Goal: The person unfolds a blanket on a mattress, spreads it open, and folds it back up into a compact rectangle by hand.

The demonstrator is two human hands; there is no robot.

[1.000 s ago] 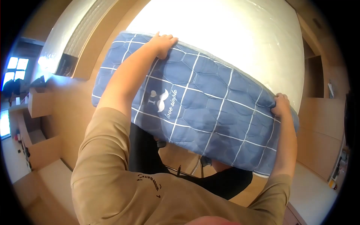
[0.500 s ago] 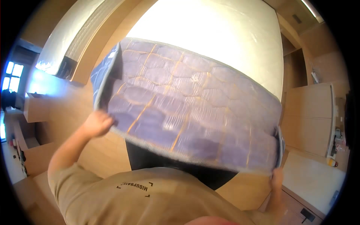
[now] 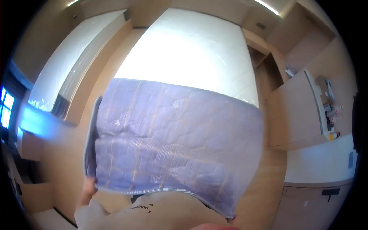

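Note:
A purple quilted mattress pad (image 3: 176, 134) with orange lines lies over the near part of a white mattress (image 3: 191, 50). Its near edge hangs off toward my body. At the pad's near left corner, my left hand (image 3: 89, 188) is closed on the edge. The pad's left side flap stands folded up above that hand. My right hand (image 3: 232, 220) grips the near right corner, low beside my torso; only a small part of this hand shows. Between the two hands the striped hem sags against my tan shirt (image 3: 153, 211).
A second mattress in clear plastic (image 3: 65, 73) rests on a wooden bed frame (image 3: 96, 65) at the left. Right of the bed stand a wooden cabinet (image 3: 295, 111) with small items on top and a white surface (image 3: 318, 165). A wood floor (image 3: 61, 153) runs along the left.
Both hands have come down and closer to my body, pulling the pad's near edge with them. My view has tilted up, showing more of the room's far end.

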